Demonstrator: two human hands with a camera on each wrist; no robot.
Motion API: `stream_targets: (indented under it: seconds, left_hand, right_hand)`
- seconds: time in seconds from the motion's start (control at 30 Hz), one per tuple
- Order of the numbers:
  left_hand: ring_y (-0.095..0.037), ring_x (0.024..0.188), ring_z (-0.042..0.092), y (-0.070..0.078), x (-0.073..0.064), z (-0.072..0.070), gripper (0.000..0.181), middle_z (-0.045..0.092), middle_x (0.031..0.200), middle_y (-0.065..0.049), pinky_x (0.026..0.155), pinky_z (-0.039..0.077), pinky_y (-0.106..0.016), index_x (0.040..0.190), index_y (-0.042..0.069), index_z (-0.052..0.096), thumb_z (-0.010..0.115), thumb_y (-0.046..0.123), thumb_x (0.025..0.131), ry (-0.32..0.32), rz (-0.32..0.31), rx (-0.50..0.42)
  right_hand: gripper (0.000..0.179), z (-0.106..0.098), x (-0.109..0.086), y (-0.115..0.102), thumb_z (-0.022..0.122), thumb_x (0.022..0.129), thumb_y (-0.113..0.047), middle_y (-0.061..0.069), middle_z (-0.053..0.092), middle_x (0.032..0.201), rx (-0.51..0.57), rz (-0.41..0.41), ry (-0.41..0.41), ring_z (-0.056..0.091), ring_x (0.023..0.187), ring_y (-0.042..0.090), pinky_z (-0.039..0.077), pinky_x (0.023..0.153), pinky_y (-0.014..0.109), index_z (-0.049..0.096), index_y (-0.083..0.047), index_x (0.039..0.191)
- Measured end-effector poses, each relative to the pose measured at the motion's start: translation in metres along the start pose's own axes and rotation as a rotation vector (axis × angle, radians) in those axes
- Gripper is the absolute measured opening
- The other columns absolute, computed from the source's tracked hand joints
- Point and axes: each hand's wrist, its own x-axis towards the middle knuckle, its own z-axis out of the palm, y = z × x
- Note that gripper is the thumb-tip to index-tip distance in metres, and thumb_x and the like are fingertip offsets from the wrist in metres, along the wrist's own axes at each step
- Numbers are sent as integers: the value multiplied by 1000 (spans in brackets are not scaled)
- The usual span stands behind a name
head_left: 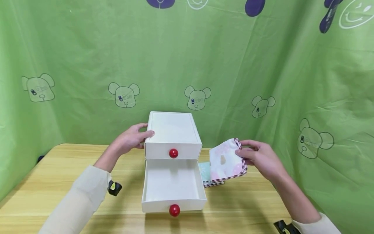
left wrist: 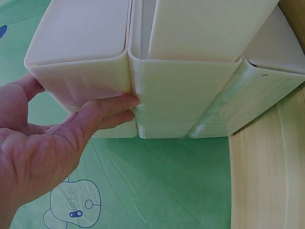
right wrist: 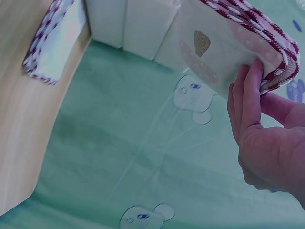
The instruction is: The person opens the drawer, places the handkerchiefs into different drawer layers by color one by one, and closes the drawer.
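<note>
A white cabinet of drawers (head_left: 172, 128) with red knobs stands on the table. My left hand (head_left: 132, 138) holds its upper left side, thumb on the top and fingers (left wrist: 112, 107) along the side wall. Below the closed top drawer, the middle drawer (head_left: 173, 205) is pulled out, with a bare white inside. To the right of the cabinet, my right hand (head_left: 263, 157) pinches a folded small towel (head_left: 223, 159) by its edge, thumb on one face and fingers on the other. The towel is white with pink patches and a dark red and white striped border.
Another folded towel (head_left: 205, 172), light green with the same border, lies on the wooden table (head_left: 122, 201) beside the cabinet, partly hidden by the held one. A green curtain (head_left: 163, 65) with bear faces hangs behind and at both sides.
</note>
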Motion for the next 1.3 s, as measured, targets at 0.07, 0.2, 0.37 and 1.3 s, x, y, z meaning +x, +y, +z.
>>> stream_targets:
  seconds: [0.07, 0.2, 0.37, 1.3]
  left_hand:
    - [-26, 97, 64, 0, 0, 0, 78, 62, 117, -16, 87, 54, -38, 153, 9, 12, 57, 35, 95, -4, 2, 3]
    - [-26, 99, 64, -1, 1, 0, 78, 61, 118, -16, 87, 54, -38, 153, 9, 12, 57, 35, 95, -7, -1, -2]
    - [-25, 96, 64, -1, 2, 0, 78, 62, 116, -16, 86, 54, -38, 153, 9, 11, 57, 34, 95, -2, -2, -3]
    - [-25, 95, 64, 1, 1, 0, 78, 63, 114, -15, 84, 54, -37, 153, 9, 12, 57, 35, 95, -3, -2, 8]
  right_hand:
    - [57, 4, -4, -6, 69, 86, -30, 16, 67, 106, 15, -11, -23, 68, 87, 28, 57, 80, 37, 50, -2, 131]
    - [53, 12, -10, -17, 70, 86, -26, 17, 68, 103, 69, -26, -70, 68, 85, 32, 57, 78, 40, 51, -1, 129]
    - [50, 24, -13, -28, 71, 85, -25, 16, 69, 101, 105, -37, -99, 68, 82, 31, 57, 76, 42, 54, -2, 126]
    - [43, 113, 19, -5, 66, 87, -10, 19, 65, 105, 308, 13, -200, 68, 84, 26, 58, 76, 38, 54, 2, 126]
